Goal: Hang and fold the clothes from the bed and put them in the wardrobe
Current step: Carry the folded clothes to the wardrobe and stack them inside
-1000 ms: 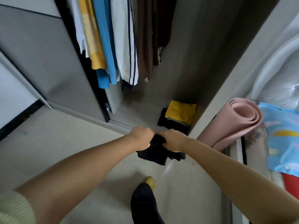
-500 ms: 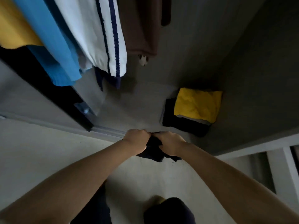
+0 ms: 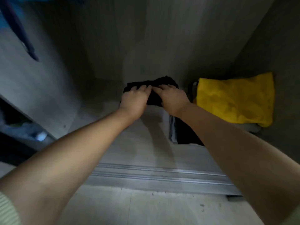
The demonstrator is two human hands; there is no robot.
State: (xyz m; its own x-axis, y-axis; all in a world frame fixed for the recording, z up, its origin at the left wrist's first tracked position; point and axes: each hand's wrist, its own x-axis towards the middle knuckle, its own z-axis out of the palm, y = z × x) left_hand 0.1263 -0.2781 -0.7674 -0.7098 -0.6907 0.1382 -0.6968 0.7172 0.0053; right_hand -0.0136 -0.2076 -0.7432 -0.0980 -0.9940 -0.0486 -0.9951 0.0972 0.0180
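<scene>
- Hands reach side by side into the wardrobe (image 3: 162, 38), both lying on top of a dark folded garment (image 3: 154, 90).
- The left hand (image 3: 134, 101) rests flat on the garment's left part, its fingers stretched forward and not curled round the cloth.
- The right hand (image 3: 172, 99) lies on the right part in the same way, fingers extended and pressing down; its fingertips nearly meet those of the left hand.
- The dark folded garment sits on the wardrobe floor (image 3: 129, 143), close to the back wall.
- Just to its right a yellow folded garment (image 3: 235, 98) lies on top of a dark pile (image 3: 186, 135) whose striped edge shows under the right forearm.
- A metal sliding-door track (image 3: 154, 177) runs across the front of the wardrobe, under both forearms.
- Blue hanging clothes (image 3: 14, 26) show at the upper left, blurred.
</scene>
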